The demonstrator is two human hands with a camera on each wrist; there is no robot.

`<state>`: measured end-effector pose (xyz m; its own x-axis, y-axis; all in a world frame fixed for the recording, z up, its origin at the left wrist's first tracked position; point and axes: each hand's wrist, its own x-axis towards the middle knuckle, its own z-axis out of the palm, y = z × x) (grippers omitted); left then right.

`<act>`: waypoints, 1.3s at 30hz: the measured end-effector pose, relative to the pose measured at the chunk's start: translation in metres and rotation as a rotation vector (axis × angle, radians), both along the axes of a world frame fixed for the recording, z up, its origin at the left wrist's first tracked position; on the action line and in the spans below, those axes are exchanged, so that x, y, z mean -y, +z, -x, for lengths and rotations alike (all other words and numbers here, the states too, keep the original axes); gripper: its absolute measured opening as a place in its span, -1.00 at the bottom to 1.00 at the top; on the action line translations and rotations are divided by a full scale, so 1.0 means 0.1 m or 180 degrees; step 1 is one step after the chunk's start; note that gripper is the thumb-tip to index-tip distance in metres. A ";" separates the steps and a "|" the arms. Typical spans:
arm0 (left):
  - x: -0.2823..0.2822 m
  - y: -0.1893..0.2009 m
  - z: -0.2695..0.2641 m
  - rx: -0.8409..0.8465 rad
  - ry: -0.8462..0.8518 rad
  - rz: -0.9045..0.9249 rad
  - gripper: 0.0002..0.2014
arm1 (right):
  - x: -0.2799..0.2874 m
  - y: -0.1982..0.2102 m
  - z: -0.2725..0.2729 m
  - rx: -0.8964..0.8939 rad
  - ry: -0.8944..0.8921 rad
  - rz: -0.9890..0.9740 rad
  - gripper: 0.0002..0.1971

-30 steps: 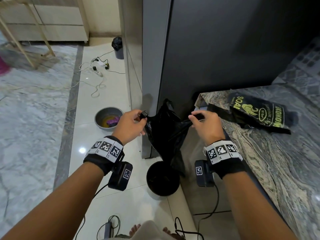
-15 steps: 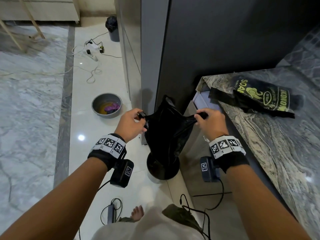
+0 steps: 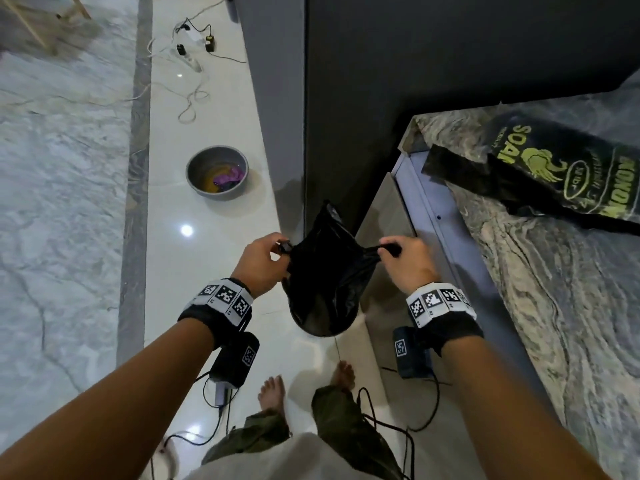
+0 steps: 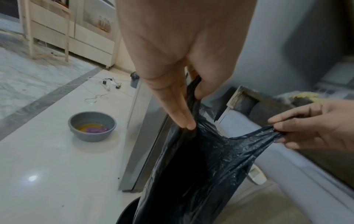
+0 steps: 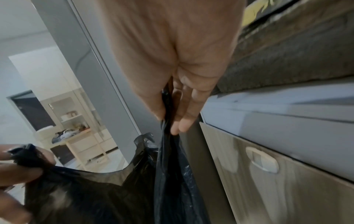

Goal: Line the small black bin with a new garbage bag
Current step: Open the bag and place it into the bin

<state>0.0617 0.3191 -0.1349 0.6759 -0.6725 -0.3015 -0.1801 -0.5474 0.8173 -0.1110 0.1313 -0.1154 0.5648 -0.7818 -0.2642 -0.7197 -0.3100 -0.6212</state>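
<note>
1. The left hand (image 3: 261, 263) pinches one handle of the black garbage bag (image 3: 325, 271), with thumb and fingers (image 4: 182, 115) clamped together on the gathered plastic.
2. The right hand (image 3: 408, 263) pinches the opposite handle, and its fingers (image 5: 184, 119) are likewise pressed together on the black film.
3. The two hands are held apart at about the same height, so the bag's mouth is stretched open between them.
4. The bag hangs straight down, and its lower part reaches into the small black bin (image 3: 313, 329) on the floor (image 3: 214, 271); in the left wrist view the bin's dark rim (image 4: 126, 212) shows just beside the hanging plastic.
5. The bin stands on pale tile close to the foot of a tall dark cabinet (image 3: 415, 81) and beside the front of a stone worktop (image 3: 554, 289).
6. On the worktop, well apart from the hands, lies a black packet with yellow print (image 3: 561, 171).
7. Farther off on the floor sits a grey basin (image 3: 217, 173) holding yellowish liquid and something purple.
8. White cables and plugs (image 3: 188, 57) lie on the tile beyond the basin.
9. The person's bare feet (image 3: 273, 393) stand just behind the bin.
</note>
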 end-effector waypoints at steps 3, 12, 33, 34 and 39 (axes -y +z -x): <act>0.16 -0.24 0.06 -0.0072 0.0044 -0.0194 -0.84 | 0.12 -0.26 -0.02 -0.0167 0.0174 -0.0129 -0.78; 0.49 -1.33 0.23 -0.0391 0.0111 -0.0860 -0.78 | 0.41 -1.35 -0.07 -0.0530 0.0486 -0.0624 -0.74; 0.34 -3.25 0.01 -0.0237 0.0960 -0.1216 -0.92 | 0.44 -3.50 -0.25 -0.1623 0.1050 0.0059 -0.68; 0.32 -3.27 0.02 -0.0251 0.0974 -0.1226 -0.93 | 0.42 -3.58 -0.25 -0.1710 0.1092 0.0069 -0.69; 0.25 -3.36 0.03 -0.0312 0.1087 -0.1256 -0.95 | 0.33 -3.87 -0.15 -0.2002 0.1239 -0.0313 -0.75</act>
<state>0.0587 0.2938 -0.4713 0.7925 -0.2416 -0.5601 0.1293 -0.8308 0.5413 -0.0955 0.0981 -0.5019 0.5151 -0.5122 -0.6872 -0.7980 -0.5793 -0.1663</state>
